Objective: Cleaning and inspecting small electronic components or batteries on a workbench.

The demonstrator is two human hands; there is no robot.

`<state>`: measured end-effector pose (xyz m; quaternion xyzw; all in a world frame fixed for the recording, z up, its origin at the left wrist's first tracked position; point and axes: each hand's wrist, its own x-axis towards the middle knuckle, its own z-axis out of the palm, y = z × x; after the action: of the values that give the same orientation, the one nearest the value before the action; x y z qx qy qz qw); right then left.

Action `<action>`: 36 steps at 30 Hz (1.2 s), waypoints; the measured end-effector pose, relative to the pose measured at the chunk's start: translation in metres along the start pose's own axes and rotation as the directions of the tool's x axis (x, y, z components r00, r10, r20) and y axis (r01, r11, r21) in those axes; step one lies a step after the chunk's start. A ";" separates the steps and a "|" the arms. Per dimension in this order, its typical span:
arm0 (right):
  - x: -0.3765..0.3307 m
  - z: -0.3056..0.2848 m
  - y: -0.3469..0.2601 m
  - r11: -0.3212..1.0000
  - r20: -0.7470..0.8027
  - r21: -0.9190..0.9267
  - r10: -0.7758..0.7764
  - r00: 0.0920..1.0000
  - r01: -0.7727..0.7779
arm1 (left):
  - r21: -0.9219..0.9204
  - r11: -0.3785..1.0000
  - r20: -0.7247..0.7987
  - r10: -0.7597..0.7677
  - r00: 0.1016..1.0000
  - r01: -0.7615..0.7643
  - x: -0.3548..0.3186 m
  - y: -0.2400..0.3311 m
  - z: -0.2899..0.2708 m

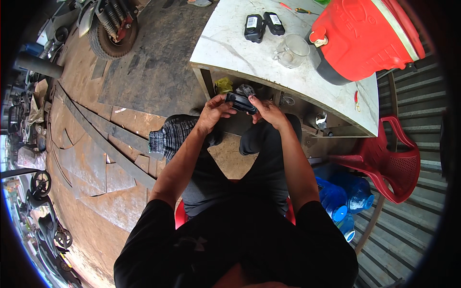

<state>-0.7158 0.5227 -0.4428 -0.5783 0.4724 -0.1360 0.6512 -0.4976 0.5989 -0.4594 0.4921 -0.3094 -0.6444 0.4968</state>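
Observation:
A small black case-like object (pixel 241 102) is held in front of my knees, its exact kind too small to make out. My left hand (pixel 214 113) grips its left end between thumb and fingers. At the opposite end my right hand (pixel 269 112) is closed on the same object, the thumb lying along its top. Beyond my hands, two black rectangular cases (pixel 255 28) with white labels rest on the white marbled table (pixel 225 45). Close to them on the tabletop stands a clear glass mug (pixel 292 51).
A red drink cooler (pixel 357 41) occupies the table's right side, with red-handled scissors (pixel 357 101) nearby. A screwdriver (pixel 303 10) lies at the back. Right of me are a red plastic chair (pixel 396 161) and blue water bottles (pixel 332 199). Grey knitted fabric (pixel 170 136) lies by my left knee.

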 end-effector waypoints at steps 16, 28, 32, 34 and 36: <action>-0.002 0.008 -0.001 0.954 -0.106 -0.283 -0.136 0.985 0.101 | 0.140 0.990 -0.051 0.021 0.998 -0.014 0.003 -0.011 0.005; 0.009 0.004 0.020 0.859 -0.173 -0.502 -0.211 0.962 0.098 | 0.218 0.976 0.146 -0.044 0.988 0.011 -0.010 0.002 0.016; 0.008 0.006 0.010 0.855 -0.200 -0.516 -0.181 0.963 0.054 | 0.239 0.971 0.168 -0.057 0.984 0.016 -0.007 0.000 0.012; 0.007 0.009 0.013 0.914 -0.247 -0.404 -0.152 0.957 0.041 | 0.182 0.982 0.184 0.015 0.983 -0.049 -0.007 -0.001 0.012; 0.006 0.010 0.013 0.958 -0.292 -0.286 -0.120 0.949 0.033 | 0.184 0.983 0.161 -0.011 0.987 -0.019 -0.004 -0.004 0.008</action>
<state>-0.7101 0.5286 -0.4583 -0.6537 0.5589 -0.1820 0.4767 -0.5068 0.6029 -0.4594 0.4818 -0.4079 -0.6495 0.4238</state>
